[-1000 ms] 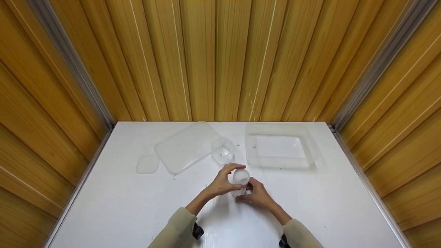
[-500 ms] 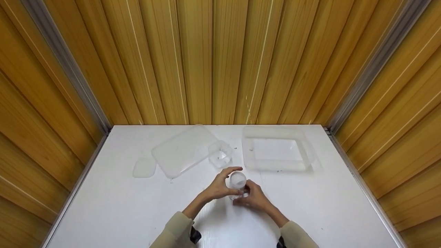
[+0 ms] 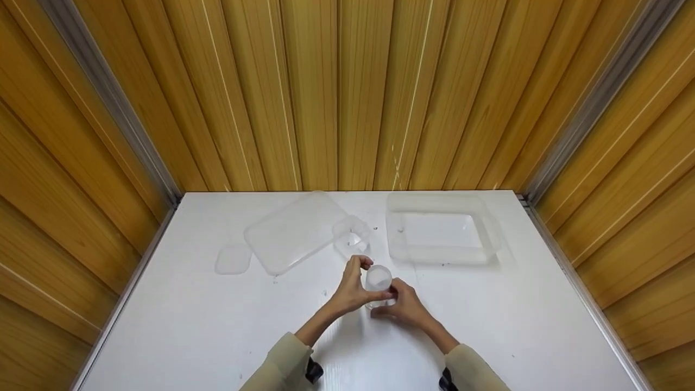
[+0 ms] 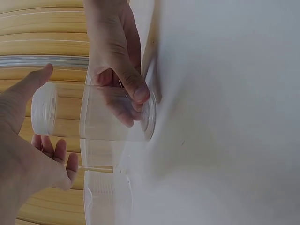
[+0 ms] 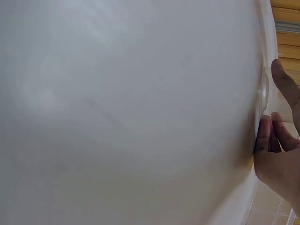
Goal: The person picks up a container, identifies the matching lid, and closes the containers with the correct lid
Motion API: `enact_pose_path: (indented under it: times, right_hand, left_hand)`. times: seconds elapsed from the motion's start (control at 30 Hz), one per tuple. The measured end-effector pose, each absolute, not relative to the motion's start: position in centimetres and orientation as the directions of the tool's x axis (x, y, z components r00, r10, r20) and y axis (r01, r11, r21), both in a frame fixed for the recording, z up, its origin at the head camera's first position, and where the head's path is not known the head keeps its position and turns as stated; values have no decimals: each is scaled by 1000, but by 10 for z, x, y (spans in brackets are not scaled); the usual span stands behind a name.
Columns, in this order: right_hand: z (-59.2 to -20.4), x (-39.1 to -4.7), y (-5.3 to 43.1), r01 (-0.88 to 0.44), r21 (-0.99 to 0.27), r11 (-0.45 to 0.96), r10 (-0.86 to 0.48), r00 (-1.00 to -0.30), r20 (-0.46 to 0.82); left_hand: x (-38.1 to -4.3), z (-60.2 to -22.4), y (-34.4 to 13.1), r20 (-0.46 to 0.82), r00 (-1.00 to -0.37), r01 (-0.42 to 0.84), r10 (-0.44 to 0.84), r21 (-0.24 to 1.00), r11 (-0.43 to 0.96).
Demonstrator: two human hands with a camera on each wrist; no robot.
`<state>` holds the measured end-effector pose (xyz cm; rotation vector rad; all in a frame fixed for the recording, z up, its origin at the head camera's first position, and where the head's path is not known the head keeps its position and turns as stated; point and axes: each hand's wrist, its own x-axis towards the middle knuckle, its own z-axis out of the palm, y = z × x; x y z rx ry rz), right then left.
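Observation:
A clear plastic jar point(image 4: 70, 112) with a frosted screw lid point(image 3: 378, 278) stands upright on the white table, its base right at the surface. My right hand point(image 3: 404, 308) grips the jar low down, thumb on one side and fingers on the other, as the left wrist view shows. Around the lid, my left hand point(image 3: 350, 290) is spread with loosely bent fingers. In the left wrist view a gap shows between its thumb point(image 4: 40, 77) and the lid, while the other fingers lie just past the lid's opposite side. Part of the jar is hidden by the hands in the head view.
Behind the hands is a small many-sided clear container point(image 3: 352, 234), overlapping a large rectangular lid point(image 3: 293, 233). At the left lies a small square lid point(image 3: 233, 259). A large rectangular clear box point(image 3: 442, 255) sits at the back right. Wood-look walls point(image 3: 347, 98) border the table.
My left hand's fingers have loosened and turned about the lid, the index finger drawing back from it and the thumb swinging rightward. The right hand keeps holding the jar in place.

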<state>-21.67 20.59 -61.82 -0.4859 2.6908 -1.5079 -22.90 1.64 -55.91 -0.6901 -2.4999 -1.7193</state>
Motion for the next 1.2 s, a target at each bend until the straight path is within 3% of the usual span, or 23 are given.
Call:
enact_pose_path:
  times: [0.3,0.8,0.93,1.2]
  right_hand:
    - [-622,-218,203,-241,-853,463,-261,-957,128]
    - [-613,-218,205,-202,-871,447,-270,-959,84]
    - [-612,-219,205,-196,-872,449,-285,-956,69]
    - [-614,-218,207,-178,-875,451,-274,-960,54]
  left_hand:
    - [-233,-555,11,263,-890,383,373,875,295]
    - [-246,-547,-3,264,-778,465,570,852,242]
    - [-245,-545,-3,230,-791,432,567,866,253]
    - [-244,-546,5,247,-866,398,434,866,302]
